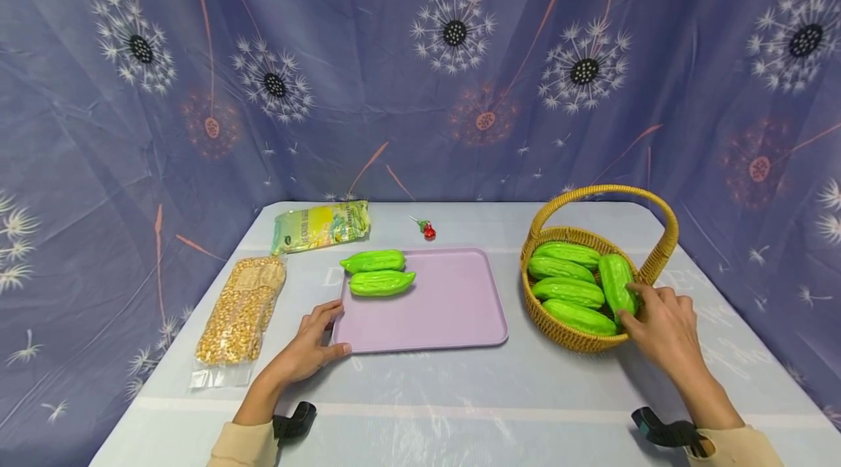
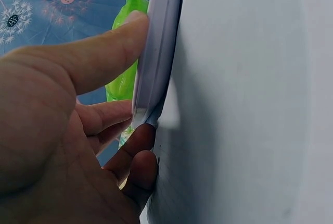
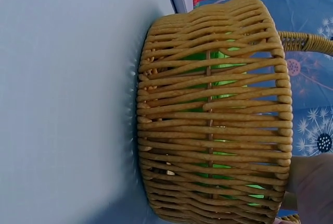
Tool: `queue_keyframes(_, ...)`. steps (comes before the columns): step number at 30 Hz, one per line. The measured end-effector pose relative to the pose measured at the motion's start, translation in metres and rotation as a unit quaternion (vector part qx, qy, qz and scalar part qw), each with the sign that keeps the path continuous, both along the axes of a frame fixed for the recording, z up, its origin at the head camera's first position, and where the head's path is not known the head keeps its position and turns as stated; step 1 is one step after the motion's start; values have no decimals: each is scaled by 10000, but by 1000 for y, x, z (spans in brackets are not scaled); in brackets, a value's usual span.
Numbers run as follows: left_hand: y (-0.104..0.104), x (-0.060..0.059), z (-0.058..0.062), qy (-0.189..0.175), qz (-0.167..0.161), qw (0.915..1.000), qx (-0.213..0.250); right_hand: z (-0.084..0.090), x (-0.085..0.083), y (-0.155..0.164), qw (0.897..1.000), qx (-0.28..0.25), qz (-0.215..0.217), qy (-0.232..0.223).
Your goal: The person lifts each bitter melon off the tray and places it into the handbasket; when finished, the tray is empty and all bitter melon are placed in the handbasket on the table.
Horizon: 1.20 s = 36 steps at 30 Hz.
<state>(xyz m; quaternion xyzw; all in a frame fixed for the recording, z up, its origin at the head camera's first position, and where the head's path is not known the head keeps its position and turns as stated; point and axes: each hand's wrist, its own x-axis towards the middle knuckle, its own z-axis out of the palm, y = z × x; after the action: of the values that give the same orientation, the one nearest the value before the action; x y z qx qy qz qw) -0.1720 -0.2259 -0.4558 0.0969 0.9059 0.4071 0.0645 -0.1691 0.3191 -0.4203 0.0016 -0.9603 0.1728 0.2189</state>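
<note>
My left hand (image 1: 309, 350) grips the near-left corner of the lilac tray (image 1: 453, 306); its thumb (image 2: 112, 52) lies against the rim and its fingers are round the left edge. Two bright green, ridged bitter melons (image 1: 381, 283) lie at the tray's far left. On the right stands a wicker basket (image 1: 571, 339) with a tall arched handle, holding several more bitter melons (image 1: 568, 292). With thumb and fingers my right hand (image 1: 666, 325) holds the rightmost bitter melon (image 1: 616, 281), inside the basket's rim. The basket's woven side mostly hides that hand in the right wrist view.
To the left lies a clear bag of golden kernels (image 1: 239, 314). Behind it is a green and yellow packet (image 1: 322, 226). A small red and green flower-like item (image 1: 427, 230) lies beyond the tray. A patterned purple curtain (image 1: 368, 73) hangs behind the white table (image 1: 420, 416).
</note>
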Motion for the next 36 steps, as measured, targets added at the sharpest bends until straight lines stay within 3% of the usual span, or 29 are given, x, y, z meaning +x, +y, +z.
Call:
queue_keyframes(10,0,0,-1,69,-30,10000,18,2,-3,-1,9997,-77,-215,-65)
queue_keyframes(18,0,0,0,86,-32,10000,24,6,-1,-5,9995,-109,-157,257)
queue_keyframes(29,0,0,-1,92,-14,10000,-13,15,0,-38,9941,-279,404,963)
queue_keyframes(36,-1,1,-1,159,-21,9999,-49,16,-4,-64,9844,-302,995,1417)
